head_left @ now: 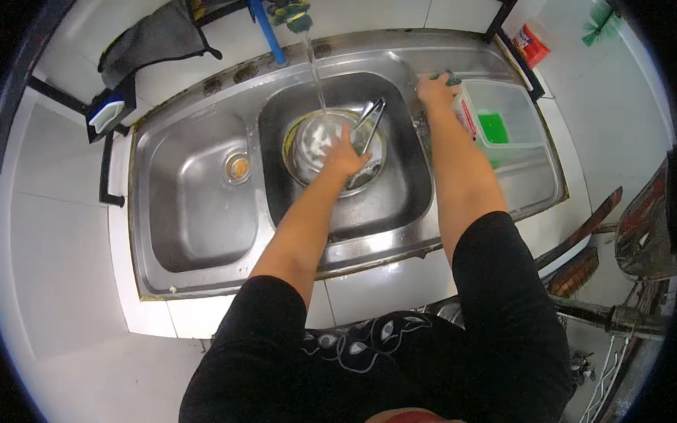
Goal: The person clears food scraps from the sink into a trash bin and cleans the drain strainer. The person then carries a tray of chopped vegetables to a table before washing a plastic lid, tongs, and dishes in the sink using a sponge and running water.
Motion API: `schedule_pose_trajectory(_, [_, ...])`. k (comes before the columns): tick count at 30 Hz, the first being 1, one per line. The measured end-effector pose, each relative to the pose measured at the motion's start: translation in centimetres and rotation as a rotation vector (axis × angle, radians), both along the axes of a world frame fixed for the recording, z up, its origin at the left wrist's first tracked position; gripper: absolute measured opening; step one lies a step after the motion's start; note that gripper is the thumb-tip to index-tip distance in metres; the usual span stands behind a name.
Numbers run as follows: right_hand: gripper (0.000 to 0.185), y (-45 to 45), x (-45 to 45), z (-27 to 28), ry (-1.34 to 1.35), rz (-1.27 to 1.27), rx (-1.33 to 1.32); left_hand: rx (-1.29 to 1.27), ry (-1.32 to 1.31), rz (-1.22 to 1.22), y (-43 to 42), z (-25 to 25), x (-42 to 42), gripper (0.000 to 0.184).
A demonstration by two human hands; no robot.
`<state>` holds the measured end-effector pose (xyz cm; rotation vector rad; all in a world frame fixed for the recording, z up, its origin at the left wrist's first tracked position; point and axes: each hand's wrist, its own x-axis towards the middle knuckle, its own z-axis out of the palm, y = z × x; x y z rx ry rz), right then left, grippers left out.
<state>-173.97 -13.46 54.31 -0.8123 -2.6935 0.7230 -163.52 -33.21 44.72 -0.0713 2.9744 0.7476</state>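
My left hand (344,156) is over the round metal bowl (380,161) in the right-hand sink basin, its fingers spread. Whether it touches the bowl is hard to tell. Beside those fingers, metal tongs (376,124) lean in the bowl with their ends pointing up and right. Running water (316,74) falls into the bowl, which holds water and white suds. At the back of the drainboard, my right hand (437,92) has its fingers closed on a dark green scouring pad (451,78). This hand is next to a clear plastic container (506,94) with something bright green inside.
To the left is a second basin (196,201) with a drain strainer (238,168). Behind the sink stand the tap (293,17) and a blue pipe (266,31); a grey cloth (154,50) hangs there. A red-labelled tub (532,44) and a green brush (600,25) are at right.
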Motion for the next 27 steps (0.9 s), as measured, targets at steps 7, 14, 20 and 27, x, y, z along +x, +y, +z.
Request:
schedule_pose_trajectory(7, [0.043,-2.0,2.8,4.5,-0.161,0.282,0.339,0.083,-0.233,-0.081,-1.5,2.4,-1.3,0.073])
schedule_pose_trajectory(14, [0.046,2.2,12.5,19.5,0.142,0.422,0.336,0.567,-0.047,-0.104,-4.8,5.4,-0.8,0.063])
schedule_pose_trajectory(20, [0.047,9.6,10.6,16.4,-0.554,0.62,0.465,1.114,0.203,-0.113,-6.0,5.6,2.0,0.068])
schedule_pose_trajectory(27, [0.038,11.4,7.0,7.8,-1.105,0.78,0.318,1.294,0.069,0.079,-9.6,7.0,4.9,0.023])
